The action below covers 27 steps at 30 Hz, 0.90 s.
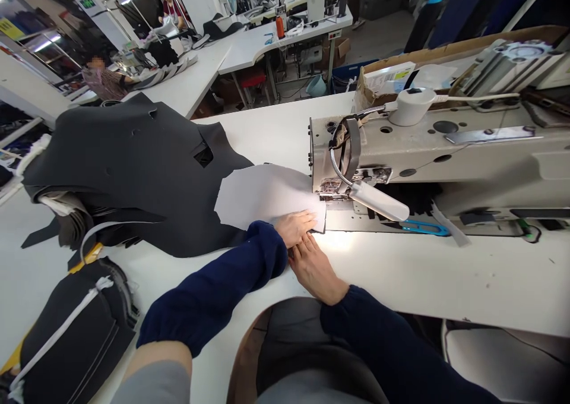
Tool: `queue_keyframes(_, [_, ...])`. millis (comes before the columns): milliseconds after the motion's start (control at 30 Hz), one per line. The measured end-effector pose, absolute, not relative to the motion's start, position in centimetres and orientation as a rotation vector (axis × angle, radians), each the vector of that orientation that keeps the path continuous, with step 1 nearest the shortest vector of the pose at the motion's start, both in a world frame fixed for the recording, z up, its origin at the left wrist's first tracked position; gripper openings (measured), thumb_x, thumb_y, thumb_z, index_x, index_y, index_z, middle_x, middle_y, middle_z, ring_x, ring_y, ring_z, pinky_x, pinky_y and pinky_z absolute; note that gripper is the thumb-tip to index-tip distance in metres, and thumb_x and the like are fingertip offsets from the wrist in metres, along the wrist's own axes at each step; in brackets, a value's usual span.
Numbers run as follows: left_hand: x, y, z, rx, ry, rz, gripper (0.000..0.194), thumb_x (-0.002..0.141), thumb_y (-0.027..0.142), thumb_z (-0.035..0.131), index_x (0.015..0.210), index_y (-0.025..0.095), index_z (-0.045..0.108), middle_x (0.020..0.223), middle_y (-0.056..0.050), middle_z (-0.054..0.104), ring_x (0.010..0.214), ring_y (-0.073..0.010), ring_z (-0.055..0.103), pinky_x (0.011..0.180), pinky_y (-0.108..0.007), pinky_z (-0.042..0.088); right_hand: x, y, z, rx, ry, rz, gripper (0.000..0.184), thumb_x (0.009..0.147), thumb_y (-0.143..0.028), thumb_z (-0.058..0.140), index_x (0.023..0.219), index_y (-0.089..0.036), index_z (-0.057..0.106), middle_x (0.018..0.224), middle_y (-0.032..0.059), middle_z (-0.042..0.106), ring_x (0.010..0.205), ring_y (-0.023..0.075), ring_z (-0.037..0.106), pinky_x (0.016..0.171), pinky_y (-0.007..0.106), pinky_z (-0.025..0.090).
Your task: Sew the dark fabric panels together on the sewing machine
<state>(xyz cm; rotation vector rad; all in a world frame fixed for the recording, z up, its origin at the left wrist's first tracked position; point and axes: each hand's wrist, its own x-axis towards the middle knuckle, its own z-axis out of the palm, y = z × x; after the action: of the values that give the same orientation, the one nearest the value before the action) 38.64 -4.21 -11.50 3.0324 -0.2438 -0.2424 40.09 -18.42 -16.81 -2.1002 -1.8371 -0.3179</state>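
Observation:
My left hand (296, 226) lies flat, fingers stretched out, on a pale grey fabric piece (262, 196) right beside the needle area of the sewing machine (427, 148). My right hand (315, 267) rests flat on the white table (401, 273) just behind the left hand, fingers pointing to the fabric's near edge. The grey piece joins a large black fabric piece (133, 166) spread to the left. Both arms wear dark blue sleeves.
A stack of black cut pieces (75, 333) lies at the near left. Blue-handled scissors (423, 228) lie under the machine arm, beside its lamp (378, 202). A cardboard box (401, 71) stands behind the machine. Other people work at far tables.

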Motion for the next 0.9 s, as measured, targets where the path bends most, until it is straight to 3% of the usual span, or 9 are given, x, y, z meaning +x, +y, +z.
queue_keyframes(200, [39.6, -4.2, -11.1, 3.120, -0.194, -0.217, 0.037, 0.086, 0.009, 0.045, 0.122, 0.010, 0.054, 0.139, -0.009, 0.045, 0.131, -0.0191, 0.037, 0.109, -0.027, 0.034, 41.2, -17.5, -16.8, -2.098, -1.812, -0.311, 0.033, 0.091, -0.021, 0.042, 0.110, -0.001, 0.061, 0.111, 0.0217, 0.060, 0.115, 0.0299, 0.049, 0.106, 0.048, 0.033])
queue_keyframes(567, [41.8, -3.8, -10.8, 3.225, -0.132, -0.263, 0.037, 0.087, 0.012, 0.045, 0.123, 0.011, 0.054, 0.139, -0.008, 0.045, 0.130, -0.0188, 0.038, 0.108, -0.025, 0.034, 43.1, -16.2, -16.5, -2.128, -1.833, -0.420, 0.032, 0.086, -0.012, 0.041, 0.107, -0.001, 0.063, 0.107, 0.0201, 0.061, 0.111, 0.0314, 0.050, 0.105, 0.049, 0.032])
queue_keyframes(900, [44.0, -3.0, -10.6, 3.174, 0.003, -0.287, 0.033, 0.093, 0.014, 0.037, 0.122, 0.011, 0.053, 0.134, -0.008, 0.050, 0.128, -0.0186, 0.040, 0.105, -0.025, 0.036, 44.9, -14.4, -16.6, -2.187, -1.833, -0.256, 0.034, 0.083, -0.013, 0.045, 0.109, -0.001, 0.063, 0.108, 0.0214, 0.062, 0.113, 0.0329, 0.050, 0.108, 0.048, 0.028])
